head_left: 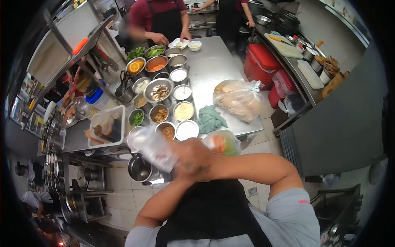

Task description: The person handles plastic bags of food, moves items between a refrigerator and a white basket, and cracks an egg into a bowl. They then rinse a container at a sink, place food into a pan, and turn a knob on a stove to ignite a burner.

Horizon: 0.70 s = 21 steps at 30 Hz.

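Low over the near edge of the worktable, my right hand (195, 155) is closed, with a clear plastic bag (158, 148) running out of it to the left. Something whitish shows inside the bag, blurred. My left hand (183, 171) meets the right one from below, and its fingers are hidden behind it. Just beyond the bag stand a metal tub of brown crumbly food (168, 131) and a tub with a white top (187, 130). A second bag with orange and green contents (224, 142) lies right behind my right forearm.
Rows of metal tubs hold mushrooms (159, 91), shredded carrot (156, 64) and other ingredients. A green cloth (211, 118) and a large tied bag (238, 99) lie on the steel table (203, 66). Across it, a person in an apron (164, 20) handles a white dish (179, 43). Red bins (261, 61) stand right.
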Each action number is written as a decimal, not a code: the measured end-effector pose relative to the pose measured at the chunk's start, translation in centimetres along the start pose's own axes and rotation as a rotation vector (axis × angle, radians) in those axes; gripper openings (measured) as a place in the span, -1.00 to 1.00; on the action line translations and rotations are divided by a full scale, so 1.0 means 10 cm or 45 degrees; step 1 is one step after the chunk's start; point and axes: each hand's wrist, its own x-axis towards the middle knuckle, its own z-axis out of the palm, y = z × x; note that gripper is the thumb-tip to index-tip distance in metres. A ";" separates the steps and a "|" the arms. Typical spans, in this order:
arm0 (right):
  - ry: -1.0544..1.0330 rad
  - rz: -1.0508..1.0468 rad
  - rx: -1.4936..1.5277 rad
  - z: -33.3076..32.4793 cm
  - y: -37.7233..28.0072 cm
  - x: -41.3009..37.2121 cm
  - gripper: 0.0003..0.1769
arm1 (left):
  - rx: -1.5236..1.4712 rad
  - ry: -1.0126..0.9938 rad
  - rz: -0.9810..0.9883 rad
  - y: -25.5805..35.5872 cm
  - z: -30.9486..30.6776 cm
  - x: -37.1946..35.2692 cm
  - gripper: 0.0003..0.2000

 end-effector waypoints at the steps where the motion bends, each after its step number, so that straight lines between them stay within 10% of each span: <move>1: 0.121 -0.102 0.026 -0.20 0.15 -0.05 -0.55 | -0.012 -0.009 -0.044 -0.09 0.16 0.07 -0.67; 5: 0.391 -0.102 -0.061 -1.29 0.93 -0.61 -0.20 | 0.019 0.002 -0.178 -0.50 0.71 0.39 -0.61; 8: 0.979 0.265 0.782 -2.14 2.20 -1.13 -0.62 | 0.488 -0.110 0.131 -1.35 0.97 0.39 -0.72; 10: 0.547 0.884 -0.325 -2.37 3.10 -1.26 -0.70 | 0.915 -0.315 0.403 -1.56 1.06 0.45 -0.75; 13: 0.064 0.820 -0.228 -2.23 3.40 -0.82 -0.71 | 0.746 -0.325 0.216 -1.41 1.27 0.86 -0.78; 15: 0.254 0.960 0.851 -1.90 3.88 -0.51 -0.68 | 0.624 -0.309 0.094 -1.32 1.39 1.10 -0.80; 21: -0.234 0.743 -0.252 -1.46 4.78 0.15 -0.64 | -0.046 0.045 -0.580 -1.82 1.45 1.02 -0.78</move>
